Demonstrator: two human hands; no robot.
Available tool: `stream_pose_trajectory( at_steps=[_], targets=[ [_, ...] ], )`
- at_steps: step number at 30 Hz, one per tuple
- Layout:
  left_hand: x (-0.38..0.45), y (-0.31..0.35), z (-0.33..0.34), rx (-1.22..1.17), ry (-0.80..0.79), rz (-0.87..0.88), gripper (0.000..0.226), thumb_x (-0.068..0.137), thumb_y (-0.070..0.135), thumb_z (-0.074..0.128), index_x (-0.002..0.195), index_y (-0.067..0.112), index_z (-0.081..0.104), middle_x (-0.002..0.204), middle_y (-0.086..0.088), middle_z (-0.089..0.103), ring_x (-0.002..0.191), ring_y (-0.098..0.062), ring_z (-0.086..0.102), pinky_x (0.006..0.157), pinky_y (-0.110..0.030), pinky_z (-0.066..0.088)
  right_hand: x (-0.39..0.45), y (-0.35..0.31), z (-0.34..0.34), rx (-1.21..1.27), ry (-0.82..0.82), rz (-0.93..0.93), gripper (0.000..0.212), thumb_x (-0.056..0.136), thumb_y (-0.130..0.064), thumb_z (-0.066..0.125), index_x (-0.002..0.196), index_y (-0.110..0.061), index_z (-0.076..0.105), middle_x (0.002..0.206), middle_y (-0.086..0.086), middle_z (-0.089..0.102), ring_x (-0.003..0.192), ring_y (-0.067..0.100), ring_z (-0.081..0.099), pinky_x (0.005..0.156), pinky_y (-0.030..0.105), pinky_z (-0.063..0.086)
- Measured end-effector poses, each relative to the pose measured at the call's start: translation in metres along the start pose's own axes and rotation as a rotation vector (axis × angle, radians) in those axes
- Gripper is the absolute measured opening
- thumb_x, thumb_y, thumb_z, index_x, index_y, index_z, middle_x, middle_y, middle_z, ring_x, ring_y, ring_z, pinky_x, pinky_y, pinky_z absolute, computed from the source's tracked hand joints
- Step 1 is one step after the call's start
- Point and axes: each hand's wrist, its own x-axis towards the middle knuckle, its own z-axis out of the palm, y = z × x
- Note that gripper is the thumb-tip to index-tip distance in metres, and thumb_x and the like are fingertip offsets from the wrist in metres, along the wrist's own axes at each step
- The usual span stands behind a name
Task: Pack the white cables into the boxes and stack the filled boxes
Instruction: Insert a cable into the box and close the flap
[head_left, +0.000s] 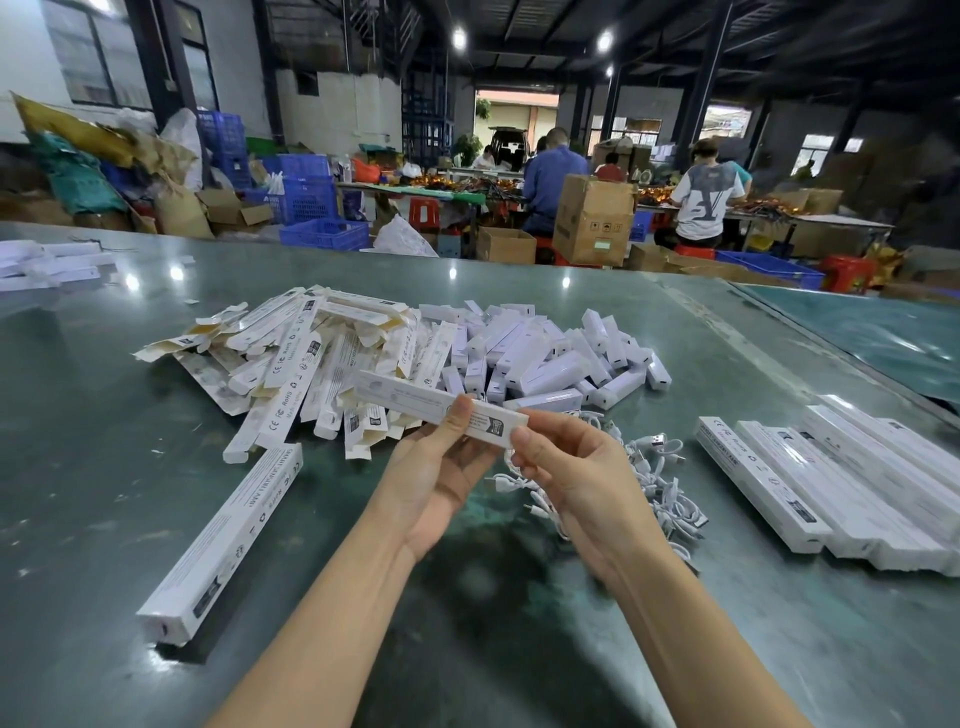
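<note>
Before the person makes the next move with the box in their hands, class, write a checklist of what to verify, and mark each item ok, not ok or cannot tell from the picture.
1. Box held firmly: ok, left hand grips it near its right end.
2. Right hand at the box's right end: ok, fingertips touch it.
3. Cable already inside this box: cannot tell, the box hides its contents.
4. End flap closed: cannot tell, fingers cover it.
5. Loose cables within reach: ok, piled beside the right hand.
6. Place for filled boxes: ok, stacked boxes lie on the right of the table.
</note>
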Motion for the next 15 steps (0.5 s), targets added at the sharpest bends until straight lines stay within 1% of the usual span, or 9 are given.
stream_pose_trajectory(
  at_steps=[2, 3, 5, 6, 7, 8, 10, 13, 15],
  targets=[
    [0.001, 0.001, 0.001, -0.005, 0.003, -0.018, 0.040, 0.071, 0.020, 0.073, 0.102, -0.003, 0.065, 0.105, -0.021, 0.071, 0.097, -0.029, 0.071, 0.073, -0.031, 0.060, -0.001, 0.001, 0.002, -0.087, 0.023, -0.096, 0.016, 0.080, 0.000, 0.071, 0.094, -0.007, 0.069, 0.077, 0.000, 0.070, 0.065, 0.014, 0.056, 0.061, 0.020, 0.049],
    [0.001, 0.002, 0.001, -0.004, 0.013, -0.025, 0.043, 0.072, 0.023, 0.073, 0.105, -0.003, 0.064, 0.105, -0.020, 0.072, 0.097, -0.028, 0.072, 0.074, -0.032, 0.060, -0.002, 0.001, 0.002, -0.211, 0.043, -0.210, 0.018, 0.080, -0.001, 0.073, 0.094, -0.010, 0.069, 0.078, -0.003, 0.069, 0.066, 0.011, 0.057, 0.062, 0.019, 0.048],
    [0.002, 0.008, 0.001, 0.030, 0.058, -0.038, 0.050, 0.075, 0.031, 0.071, 0.112, -0.001, 0.063, 0.101, -0.016, 0.072, 0.089, -0.025, 0.073, 0.070, -0.033, 0.061, -0.003, 0.001, 0.001, -0.640, 0.027, -0.542, 0.021, 0.079, -0.002, 0.075, 0.097, -0.012, 0.068, 0.087, -0.005, 0.065, 0.071, 0.006, 0.058, 0.067, 0.018, 0.047],
    [0.002, 0.011, 0.001, 0.060, 0.078, -0.039, 0.054, 0.076, 0.034, 0.070, 0.116, 0.000, 0.062, 0.102, -0.017, 0.071, 0.086, -0.025, 0.073, 0.067, -0.034, 0.061, -0.005, 0.002, 0.001, -0.860, -0.032, -0.672, 0.022, 0.079, -0.003, 0.075, 0.098, -0.011, 0.068, 0.094, -0.004, 0.062, 0.076, 0.007, 0.057, 0.070, 0.021, 0.048],
    [0.001, 0.013, 0.000, 0.097, 0.096, -0.033, 0.057, 0.076, 0.036, 0.069, 0.121, 0.000, 0.061, 0.107, -0.019, 0.069, 0.086, -0.026, 0.072, 0.066, -0.035, 0.061, -0.006, 0.004, 0.001, -1.032, -0.118, -0.737, 0.021, 0.079, -0.003, 0.073, 0.098, -0.011, 0.068, 0.099, -0.002, 0.060, 0.083, 0.009, 0.058, 0.073, 0.025, 0.049],
    [0.001, 0.015, 0.000, 0.140, 0.117, -0.021, 0.060, 0.077, 0.036, 0.069, 0.125, 0.001, 0.059, 0.111, -0.020, 0.067, 0.089, -0.025, 0.071, 0.068, -0.035, 0.060, -0.007, 0.007, 0.001, -1.143, -0.217, -0.737, 0.019, 0.080, -0.005, 0.072, 0.098, -0.011, 0.069, 0.103, -0.001, 0.059, 0.091, 0.011, 0.058, 0.076, 0.030, 0.049],
    [0.000, 0.015, -0.002, 0.208, 0.157, 0.011, 0.057, 0.081, 0.030, 0.068, 0.130, 0.003, 0.057, 0.111, -0.018, 0.066, 0.093, -0.024, 0.067, 0.068, -0.033, 0.059, -0.009, 0.013, 0.001, -1.221, -0.347, -0.694, 0.016, 0.081, -0.010, 0.071, 0.097, -0.013, 0.071, 0.106, -0.002, 0.058, 0.101, 0.012, 0.055, 0.080, 0.034, 0.049],
    [0.000, 0.013, -0.006, 0.331, 0.189, 0.036, 0.036, 0.094, 0.011, 0.060, 0.130, 0.006, 0.058, 0.107, -0.018, 0.069, 0.084, -0.020, 0.069, 0.055, -0.028, 0.056, -0.009, 0.016, 0.001, -1.155, -0.327, -0.676, 0.014, 0.084, -0.018, 0.070, 0.098, -0.017, 0.071, 0.105, -0.005, 0.057, 0.097, 0.009, 0.056, 0.080, 0.031, 0.050],
    [0.001, 0.013, -0.006, 0.444, 0.246, 0.078, 0.034, 0.096, 0.003, 0.054, 0.130, 0.007, 0.058, 0.109, -0.017, 0.070, 0.080, -0.018, 0.071, 0.054, -0.026, 0.055, -0.006, 0.015, -0.003, -1.139, -0.264, -0.671, 0.013, 0.087, -0.020, 0.069, 0.100, -0.020, 0.070, 0.101, -0.007, 0.057, 0.092, 0.009, 0.058, 0.079, 0.030, 0.050]
  ],
)
